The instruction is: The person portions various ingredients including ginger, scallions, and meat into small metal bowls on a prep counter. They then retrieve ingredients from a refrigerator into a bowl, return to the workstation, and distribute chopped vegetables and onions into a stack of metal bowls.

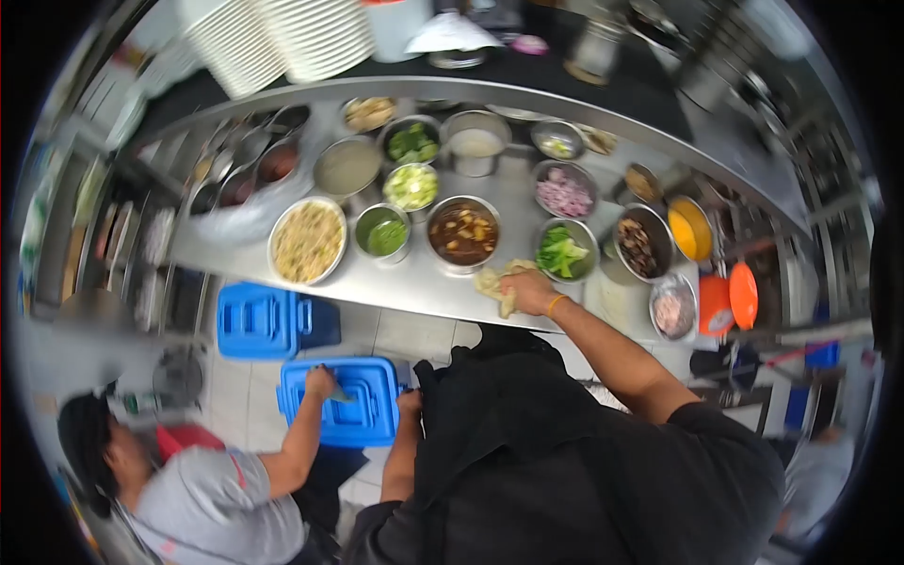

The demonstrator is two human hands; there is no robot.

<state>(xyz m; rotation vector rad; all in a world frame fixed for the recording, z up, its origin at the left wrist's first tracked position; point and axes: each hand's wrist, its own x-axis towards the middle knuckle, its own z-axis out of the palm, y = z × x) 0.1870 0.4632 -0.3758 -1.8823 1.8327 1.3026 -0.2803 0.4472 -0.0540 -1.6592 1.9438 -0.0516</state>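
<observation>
My right hand (529, 291) is closed on a pale yellow cloth (492, 284) at the front edge of the steel counter (414, 294). Just beyond it are a bowl of brown sauce with chunks (463, 233) and a bowl of leafy greens (563, 250). My left hand (410, 402) hangs low beside my black apron (499, 386), near the right edge of a blue lidded bin (375, 419). Its fingers look curled, but what they hold, if anything, is unclear.
A co-worker in a grey shirt (207, 499) reaches a hand (321, 381) over that bin. Another blue bin (254, 322) stands behind it. Bowls of noodles (308, 241), chopped onion (565, 190) and mushrooms (640, 247) crowd the counter. Stacked plates (315, 38) sit on the shelf above.
</observation>
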